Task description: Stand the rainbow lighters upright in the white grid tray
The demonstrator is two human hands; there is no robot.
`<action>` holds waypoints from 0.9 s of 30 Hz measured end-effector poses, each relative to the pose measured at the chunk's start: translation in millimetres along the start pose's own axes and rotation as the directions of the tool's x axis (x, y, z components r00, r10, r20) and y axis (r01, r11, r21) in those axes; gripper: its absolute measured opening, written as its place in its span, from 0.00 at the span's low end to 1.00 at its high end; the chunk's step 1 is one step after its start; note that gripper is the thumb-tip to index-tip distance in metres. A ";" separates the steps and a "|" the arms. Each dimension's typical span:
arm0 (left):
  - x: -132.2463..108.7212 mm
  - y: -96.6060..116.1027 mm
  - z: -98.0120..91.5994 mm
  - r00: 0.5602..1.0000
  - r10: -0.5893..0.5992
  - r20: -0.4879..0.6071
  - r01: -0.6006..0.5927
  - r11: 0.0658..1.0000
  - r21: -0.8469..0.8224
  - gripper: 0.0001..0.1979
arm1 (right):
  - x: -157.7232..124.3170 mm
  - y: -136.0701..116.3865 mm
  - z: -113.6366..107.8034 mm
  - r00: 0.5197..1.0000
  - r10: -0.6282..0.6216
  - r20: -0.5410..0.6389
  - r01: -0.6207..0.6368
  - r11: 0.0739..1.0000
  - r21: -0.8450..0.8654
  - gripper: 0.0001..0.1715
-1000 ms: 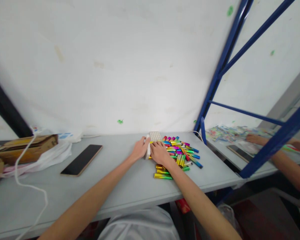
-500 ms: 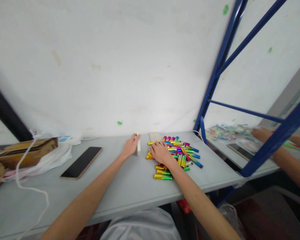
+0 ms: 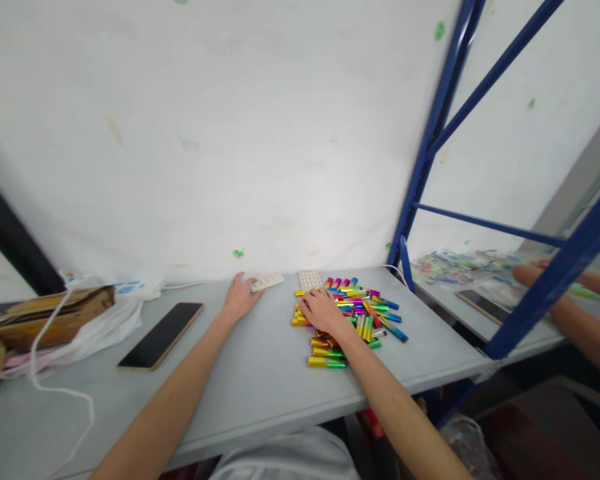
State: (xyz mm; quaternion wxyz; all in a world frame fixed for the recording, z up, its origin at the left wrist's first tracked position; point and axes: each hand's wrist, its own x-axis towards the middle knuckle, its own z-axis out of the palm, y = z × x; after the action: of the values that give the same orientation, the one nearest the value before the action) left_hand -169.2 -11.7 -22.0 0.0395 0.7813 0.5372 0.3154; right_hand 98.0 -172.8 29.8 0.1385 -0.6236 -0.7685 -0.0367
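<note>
A white block with rows of small holes lies tilted at the back of the grey table. My left hand pinches its left end, thumb along the near edge, other fingers spread. My right hand rests with bent fingers on the left side of a pile of shiny, multicoloured tubes. Its fingertips are down among the tubes, and whatever they grip is hidden. Just behind that hand, a second white holed block lies flat near the wall.
A dark phone lies on the table at left. Beyond it are a cardboard box, a plastic bag and a white cable. A blue metal frame rises at right, where another person's arm shows.
My left hand has moved left, and the white block has tipped from standing on edge to a flatter tilt. My right hand has stayed at the pile.
</note>
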 end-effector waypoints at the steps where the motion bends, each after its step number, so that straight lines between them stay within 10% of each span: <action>1: -1.2 -0.5 0.7 1.000 -0.004 0.010 0.004 1.000 0.015 0.27 | -0.1 -0.3 -0.3 1.000 0.004 0.001 -0.004 1.000 0.001 0.23; 16: 16.9 9.9 -16.7 0.997 0.004 0.079 -0.021 0.975 0.223 0.30 | 1.3 -1.0 -3.9 0.999 0.025 0.025 -0.026 1.000 0.011 0.24; 20: 14.8 43.2 -6.4 0.987 0.157 0.031 -0.160 0.975 0.152 0.27 | 0.6 -1.0 -4.9 0.999 0.028 0.025 -0.029 0.999 0.030 0.23; 27: 56.6 115.2 31.5 0.859 0.411 0.304 -0.409 0.910 -0.076 0.07 | 4.5 6.6 -8.3 0.993 0.062 -0.102 -0.053 0.994 0.091 0.18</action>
State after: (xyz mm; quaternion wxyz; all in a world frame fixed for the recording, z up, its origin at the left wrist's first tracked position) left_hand -45.8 -2.4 24.5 0.0595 0.9174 0.3442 0.1909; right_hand 105.0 -169.0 38.1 0.2071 -0.6359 -0.7428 -0.0313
